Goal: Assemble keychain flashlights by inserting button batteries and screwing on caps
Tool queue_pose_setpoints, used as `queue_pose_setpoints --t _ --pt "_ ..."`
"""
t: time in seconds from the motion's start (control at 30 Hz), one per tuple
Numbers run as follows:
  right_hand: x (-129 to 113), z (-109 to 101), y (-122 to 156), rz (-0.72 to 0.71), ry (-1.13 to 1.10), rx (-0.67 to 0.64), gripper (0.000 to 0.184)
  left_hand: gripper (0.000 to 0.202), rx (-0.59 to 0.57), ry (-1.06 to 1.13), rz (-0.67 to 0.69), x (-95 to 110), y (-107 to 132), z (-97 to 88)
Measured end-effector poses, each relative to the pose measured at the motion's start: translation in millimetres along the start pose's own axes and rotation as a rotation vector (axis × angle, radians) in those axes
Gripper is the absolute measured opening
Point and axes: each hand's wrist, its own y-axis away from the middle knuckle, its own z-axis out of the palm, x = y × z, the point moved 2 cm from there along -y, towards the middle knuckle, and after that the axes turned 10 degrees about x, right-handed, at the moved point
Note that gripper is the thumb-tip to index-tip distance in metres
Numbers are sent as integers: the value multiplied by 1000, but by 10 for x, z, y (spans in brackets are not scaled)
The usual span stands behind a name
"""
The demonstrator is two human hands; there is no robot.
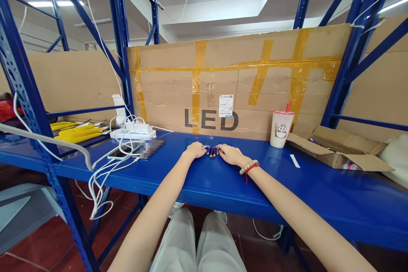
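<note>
A small cluster of several dark purple, metal-tipped cylinders (212, 151) lies on the blue shelf top (197, 174) in front of a taped cardboard sheet (242, 80) marked LED. My left hand (195, 150) is cupped against the cluster's left side with its fingers curled. On the right side, my right hand (230, 154) presses in the same way; bead and red string bracelets sit on its wrist. Both hands touch the pieces, and their fingertips are partly hidden.
A white power strip (133, 131) with plugs and trailing cables and a phone (120, 151) lie at the left. Yellow tools (78, 131) lie further left. A paper drink cup (281, 129) and an open cardboard box (339, 148) stand at the right. Blue rack posts flank the shelf.
</note>
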Motion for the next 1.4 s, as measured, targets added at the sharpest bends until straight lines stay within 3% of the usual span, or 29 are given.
queue_pose_setpoints --t 0.2,0.37,0.53,0.8,0.97,1.13,1.4 --pt "-35 -46 18 32 -23 3 43 33 22 32 -8 35 24 -32" --pt "-65 -79 27 109 -39 29 42 33 66 82 69 86 34 -46" --pt "-79 -93 31 99 -82 111 43 36 127 171 152 108 12 -43" --pt "-124 -145 27 26 -119 255 21 34 174 232 263 153 20 -61" --pt "-119 -140 22 25 -108 283 18 28 162 206 259 158 22 -66" --pt "-97 -124 14 17 -57 318 32 25 172 200 256 136 -1 -46" --pt "-83 -114 -5 87 -89 331 35 34 164 233 181 157 31 -67"
